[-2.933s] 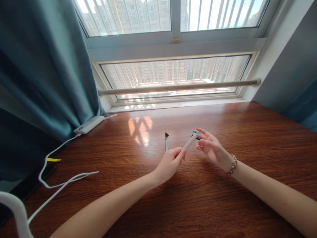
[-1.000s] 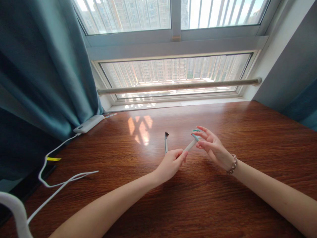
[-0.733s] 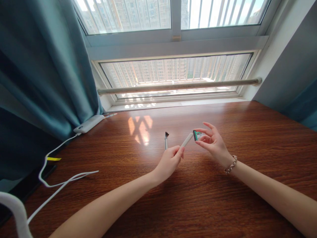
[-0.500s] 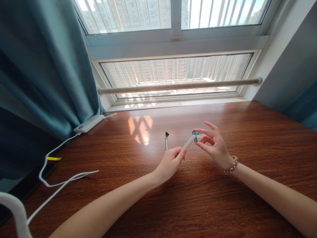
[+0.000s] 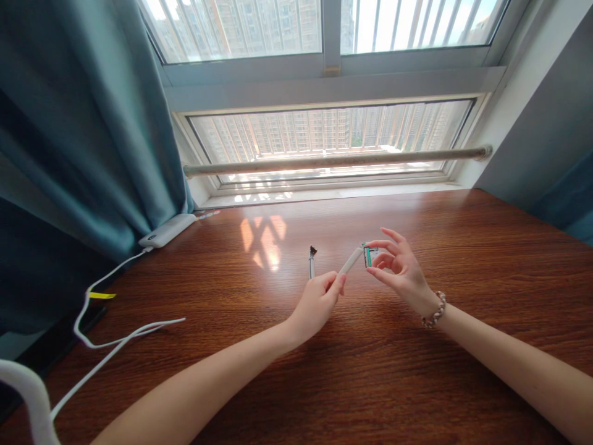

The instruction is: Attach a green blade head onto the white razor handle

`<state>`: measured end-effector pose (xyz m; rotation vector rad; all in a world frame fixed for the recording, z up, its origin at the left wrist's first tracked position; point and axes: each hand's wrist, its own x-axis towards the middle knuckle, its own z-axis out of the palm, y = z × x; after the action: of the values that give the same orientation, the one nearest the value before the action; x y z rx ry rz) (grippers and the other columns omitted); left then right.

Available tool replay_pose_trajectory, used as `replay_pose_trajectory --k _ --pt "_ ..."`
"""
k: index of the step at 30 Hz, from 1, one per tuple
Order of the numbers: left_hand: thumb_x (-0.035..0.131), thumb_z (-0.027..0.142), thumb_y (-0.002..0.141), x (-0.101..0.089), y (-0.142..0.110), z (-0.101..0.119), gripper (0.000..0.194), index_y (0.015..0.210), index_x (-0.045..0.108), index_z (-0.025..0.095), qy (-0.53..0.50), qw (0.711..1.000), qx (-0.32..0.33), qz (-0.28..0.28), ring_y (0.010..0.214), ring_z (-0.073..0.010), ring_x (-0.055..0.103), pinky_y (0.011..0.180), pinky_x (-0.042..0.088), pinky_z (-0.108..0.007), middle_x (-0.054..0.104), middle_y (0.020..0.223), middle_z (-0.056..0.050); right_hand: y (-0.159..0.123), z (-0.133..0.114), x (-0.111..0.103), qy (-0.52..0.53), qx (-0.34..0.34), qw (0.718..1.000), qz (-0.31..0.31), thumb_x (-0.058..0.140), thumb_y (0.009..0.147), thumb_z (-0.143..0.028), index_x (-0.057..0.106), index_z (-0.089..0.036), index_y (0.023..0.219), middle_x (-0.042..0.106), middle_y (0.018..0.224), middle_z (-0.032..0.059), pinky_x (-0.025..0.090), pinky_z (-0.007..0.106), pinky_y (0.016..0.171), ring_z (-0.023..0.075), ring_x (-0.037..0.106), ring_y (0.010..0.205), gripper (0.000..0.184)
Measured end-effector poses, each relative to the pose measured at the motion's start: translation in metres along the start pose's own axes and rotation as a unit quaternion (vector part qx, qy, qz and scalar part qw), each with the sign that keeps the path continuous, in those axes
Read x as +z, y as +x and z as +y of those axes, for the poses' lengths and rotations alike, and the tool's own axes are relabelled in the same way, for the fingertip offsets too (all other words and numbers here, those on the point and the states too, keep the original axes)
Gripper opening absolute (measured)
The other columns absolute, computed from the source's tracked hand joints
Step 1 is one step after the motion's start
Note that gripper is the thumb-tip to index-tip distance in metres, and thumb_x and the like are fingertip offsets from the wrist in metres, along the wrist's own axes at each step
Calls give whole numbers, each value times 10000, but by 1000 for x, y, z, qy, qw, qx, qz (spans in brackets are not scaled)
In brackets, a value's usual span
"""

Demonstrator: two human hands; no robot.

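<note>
My left hand is closed around a pale, flat strip whose free end points up and right. Beyond that hand, a thin grey piece with a dark, ragged tip sticks up; whether it joins the strip is hidden by my fingers. My right hand, with a beaded bracelet at the wrist, pinches a small green-and-black piece, like a little circuit board, between thumb and finger. The strip's end lies very close to the upper left of this piece; I cannot tell if they touch.
Brown wood-grain table under both hands. On the left, a white power bank-like box with a white cable rests by the blue curtain. A yellow strip lies nearby. A window with a rail stands behind.
The pale strip has drawn slightly left, off the front of the green piece. That piece has turned a little and shows more of its green face.
</note>
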<state>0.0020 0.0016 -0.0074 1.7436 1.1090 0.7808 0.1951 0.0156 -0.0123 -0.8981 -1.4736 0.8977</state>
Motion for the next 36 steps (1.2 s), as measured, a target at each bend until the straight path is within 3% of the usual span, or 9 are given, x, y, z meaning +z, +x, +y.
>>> replay_pose_trajectory --k 9,20,26,33,36 --pt "334 452 846 -1 -1 3 387 619 445 159 31 999 15 -6 529 -89 346 525 255 -223 361 527 48 -7 1 3 -98 -77 992 -23 631 703 -181 221 -249 1278 517 1113 75 464 294 595 110 550 640 709" --pt "325 469 842 -2 2 -2 406 617 463 161 48 999 9 19 532 -96 363 524 255 -228 370 521 45 -7 4 3 -110 -75 991 -18 639 705 -204 201 -254 1287 534 1095 76 476 304 593 125 556 650 730" --pt "320 474 837 -4 7 -7 413 615 469 159 24 999 -25 34 490 -88 345 497 249 -217 354 484 49 -7 3 3 -108 -81 991 -5 643 701 -201 211 -245 1280 528 1101 83 470 295 573 120 552 644 724" --pt "347 465 831 -1 1 1 386 629 470 160 -8 1000 1 -18 487 -78 327 483 247 -206 353 501 52 -6 3 3 -105 -82 991 1 636 706 -198 216 -246 1275 526 1101 84 473 292 577 116 548 641 709" --pt "345 469 827 -1 2 -1 394 624 477 158 0 1000 -6 -9 484 -80 326 473 241 -209 348 497 50 -6 2 3 -103 -85 991 7 635 708 -203 216 -249 1273 528 1093 82 470 293 579 118 552 644 705"
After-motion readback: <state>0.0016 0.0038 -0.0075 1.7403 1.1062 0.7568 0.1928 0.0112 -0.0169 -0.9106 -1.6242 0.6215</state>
